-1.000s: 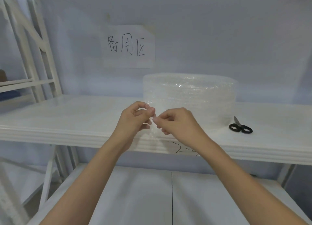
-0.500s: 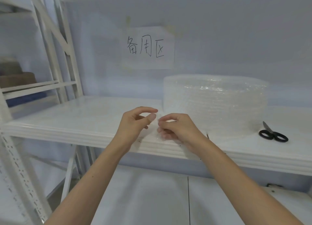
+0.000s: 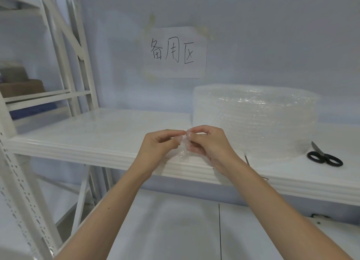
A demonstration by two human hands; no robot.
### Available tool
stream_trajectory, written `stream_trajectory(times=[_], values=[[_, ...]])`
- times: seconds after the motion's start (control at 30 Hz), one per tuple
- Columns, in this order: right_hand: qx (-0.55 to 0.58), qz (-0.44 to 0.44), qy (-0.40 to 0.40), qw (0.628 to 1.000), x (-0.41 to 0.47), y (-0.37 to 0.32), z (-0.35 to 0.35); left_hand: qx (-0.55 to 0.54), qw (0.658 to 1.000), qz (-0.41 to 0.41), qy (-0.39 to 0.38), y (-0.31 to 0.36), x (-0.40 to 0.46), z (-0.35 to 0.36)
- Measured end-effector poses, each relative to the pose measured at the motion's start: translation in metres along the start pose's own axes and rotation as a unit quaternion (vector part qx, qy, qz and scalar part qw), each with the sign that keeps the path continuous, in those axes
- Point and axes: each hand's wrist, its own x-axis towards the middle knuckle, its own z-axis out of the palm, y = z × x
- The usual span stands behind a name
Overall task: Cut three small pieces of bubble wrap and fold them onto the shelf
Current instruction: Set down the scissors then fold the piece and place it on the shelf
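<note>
A small clear piece of bubble wrap [image 3: 184, 149] hangs between my two hands just above the front edge of the white shelf [image 3: 93, 135]. My left hand [image 3: 158, 148] pinches its left side with thumb and forefinger. My right hand [image 3: 209, 144] pinches the right side, fingers curled round it. Behind my right hand stands the big roll of bubble wrap [image 3: 255, 119]. Black-handled scissors [image 3: 324, 158] lie on the shelf to the right of the roll.
A paper sign with handwritten characters [image 3: 175, 52] is taped to the back wall. White rack uprights [image 3: 78, 51] stand at the left, with cardboard boxes [image 3: 21, 86] on the neighbouring rack. A lower white shelf [image 3: 175, 230] lies beneath my arms.
The view has swung left, so the roll and scissors sit further right. My hands stay together on the small piece, fingers shifting on it.
</note>
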Motion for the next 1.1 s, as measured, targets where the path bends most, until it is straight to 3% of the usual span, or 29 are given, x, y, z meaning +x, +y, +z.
stream_trajectory(times=[0.47, 0.63, 0.93, 1.1], values=[[-0.005, -0.007, 0.010, 1.000, 0.003, 0.003, 0.002, 0.014, 1.000, -0.009, -0.023, 0.000, -0.004, -0.002], [-0.015, -0.013, 0.011, 1.000, 0.004, 0.004, 0.002, -0.039, 0.998, -0.022, -0.032, 0.007, -0.005, 0.001], [0.040, 0.031, -0.008, 0.999, 0.007, 0.000, 0.004, 0.030, 0.998, -0.048, 0.015, 0.001, -0.001, 0.002], [-0.018, 0.007, -0.013, 1.000, 0.013, 0.002, 0.006, 0.029, 0.999, -0.036, 0.009, 0.000, 0.000, -0.002]])
